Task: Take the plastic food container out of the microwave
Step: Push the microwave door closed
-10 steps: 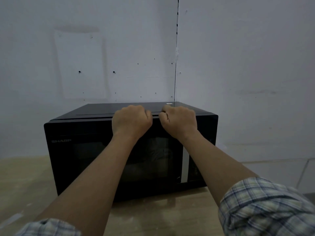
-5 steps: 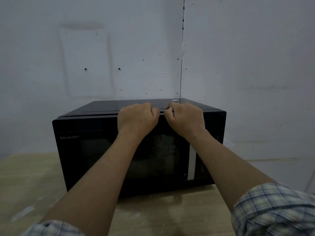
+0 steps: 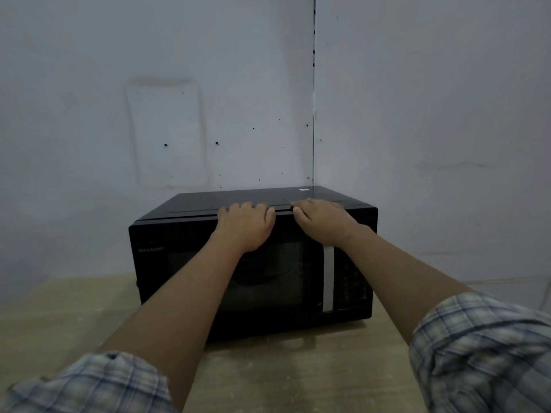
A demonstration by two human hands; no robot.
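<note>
A black microwave (image 3: 179,278) stands on a wooden table, with its door shut and a silver handle (image 3: 328,278) on the right of the dark window. The plastic food container does not show; the window is too dark to see inside. My left hand (image 3: 246,226) and my right hand (image 3: 323,222) lie side by side on the microwave's top front edge, just left of and above the handle. Their fingers spread over the top panel and hold nothing.
The microwave sits in a corner of two pale walls (image 3: 417,144), close behind it and to its right. Its control panel (image 3: 351,281) is right of the handle. The light wooden table (image 3: 283,377) stretches in front of and left of the microwave.
Both hands were closed fists pressed together at the top front edge; now they have loosened, moved slightly apart and lie flatter over the edge. The view has pulled back a little.
</note>
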